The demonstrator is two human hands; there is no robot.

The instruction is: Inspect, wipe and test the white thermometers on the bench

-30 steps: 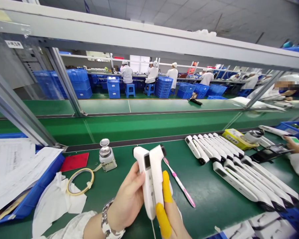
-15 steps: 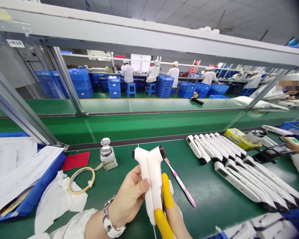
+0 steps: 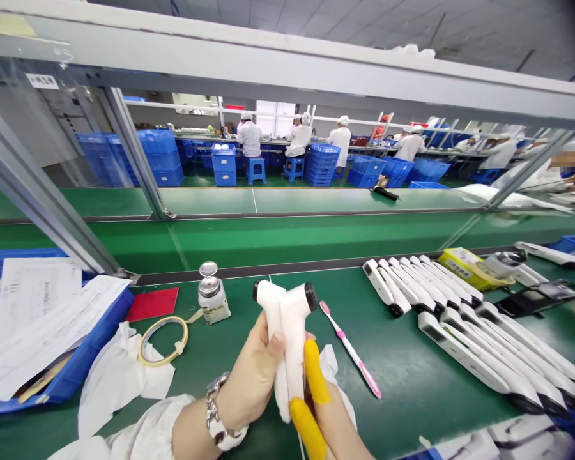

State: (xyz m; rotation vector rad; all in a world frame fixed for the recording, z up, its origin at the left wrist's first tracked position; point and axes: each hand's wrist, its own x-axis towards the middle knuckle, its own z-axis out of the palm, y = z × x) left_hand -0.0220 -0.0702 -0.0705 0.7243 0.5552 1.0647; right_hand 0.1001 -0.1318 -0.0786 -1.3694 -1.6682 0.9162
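Observation:
Two white handheld thermometers with black tips are held side by side in front of me, their heads splayed apart in a Y. My left hand (image 3: 255, 377) is closed around the left thermometer (image 3: 274, 306), its thumb lying across the front. Yellow finger cots cover two fingers of my right hand (image 3: 323, 409), which grips the right thermometer (image 3: 294, 332) from the side and below. The lower bodies of the pair touch. Just right of them lies a pink and white toothbrush (image 3: 352, 354). A piece of white cloth or tissue (image 3: 329, 363) shows behind my right hand.
Rows of similar white devices (image 3: 464, 354) lie at right, near a yellow box (image 3: 464, 267). At left are a pump bottle (image 3: 214, 303), a tape roll (image 3: 146, 348), a red card (image 3: 152, 304) and a blue tray (image 3: 71, 377) with papers. A metal frame post (image 3: 138, 153) rises beyond.
The view has shifted slightly, so most table items appear a little further right. Both hands keep hold of the thermometers, which sit closer together at the bottom. The co-worker's hand at right has drawn back.

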